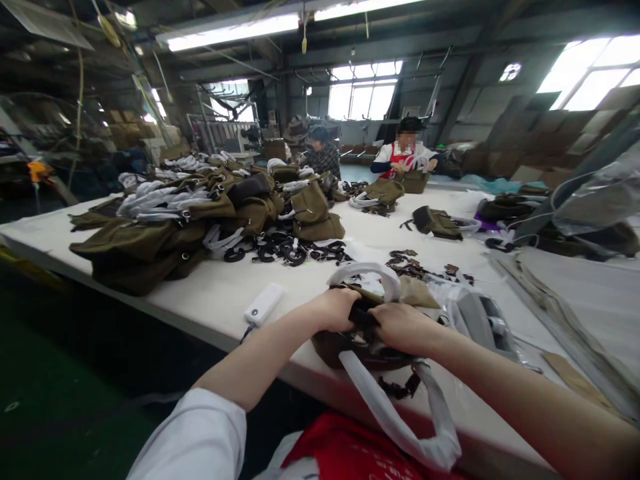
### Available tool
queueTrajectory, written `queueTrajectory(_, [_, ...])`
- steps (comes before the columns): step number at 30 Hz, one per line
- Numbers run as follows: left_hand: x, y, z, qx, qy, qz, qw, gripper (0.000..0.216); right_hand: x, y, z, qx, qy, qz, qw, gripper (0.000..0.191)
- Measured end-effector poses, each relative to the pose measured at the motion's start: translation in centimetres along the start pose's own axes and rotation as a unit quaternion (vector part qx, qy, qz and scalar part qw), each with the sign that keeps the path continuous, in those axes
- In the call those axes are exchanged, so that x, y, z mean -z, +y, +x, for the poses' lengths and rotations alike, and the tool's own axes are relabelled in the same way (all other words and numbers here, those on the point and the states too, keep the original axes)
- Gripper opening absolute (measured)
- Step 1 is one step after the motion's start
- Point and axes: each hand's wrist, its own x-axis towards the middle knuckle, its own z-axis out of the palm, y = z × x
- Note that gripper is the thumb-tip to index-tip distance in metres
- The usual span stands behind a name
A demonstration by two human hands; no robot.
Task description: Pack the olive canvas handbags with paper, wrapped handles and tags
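Note:
Close in front of me at the table's near edge stands an olive handbag (333, 347), its mouth facing up. Its two handles are wrapped in white; one handle (395, 407) hangs toward me over the edge, the other arches at the far side. My left hand (340, 309) is closed at the bag's opening, fingers curled over dark material there. Opposite it, my right hand (403, 327) also grips the dark material (364, 313) at the opening. The fingertips of both hands are partly hidden inside the bag.
A big heap of olive bags (240, 207) covers the table's left side. Black straps (293, 250) and small dark pieces (410, 267) lie beyond my hands. A white power bank (264, 303) sits left. Two people work across the table; one holds a bag (413, 181).

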Motion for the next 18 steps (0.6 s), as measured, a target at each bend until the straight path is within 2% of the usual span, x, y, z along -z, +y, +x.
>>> queueTrajectory(4, [0.4,0.7,-1.9,0.043,-0.037,0.07,0.996,0.041,0.0,0.8,1.0,-0.065,-0.008,0.008,0.998,0.026])
queueTrajectory(8, [0.0,1.2,-3.5,0.045,0.002,0.114,0.992,0.041,0.2,1.2,1.5,-0.092,-0.013,0.014,0.996,0.03])
queueTrajectory(11, [-0.4,1.6,-4.1,-0.035,0.059,0.144,0.987,0.025,0.2,1.4,1.5,-0.084,-0.025,0.005,0.996,0.03])
queueTrajectory(14, [-0.8,1.5,-3.9,-0.148,0.051,0.122,0.98,0.026,0.1,1.6,2.4,-0.052,-0.063,0.001,0.997,0.024])
queueTrajectory(16, [-1.0,1.1,-3.4,-0.179,0.033,0.09,0.979,0.031,-0.2,1.8,3.7,-0.029,-0.095,0.01,0.995,0.014])
queueTrajectory(18, [-1.1,0.7,-3.1,-0.174,0.035,0.07,0.982,0.032,-0.7,1.8,5.3,-0.009,-0.093,0.032,0.995,0.009])
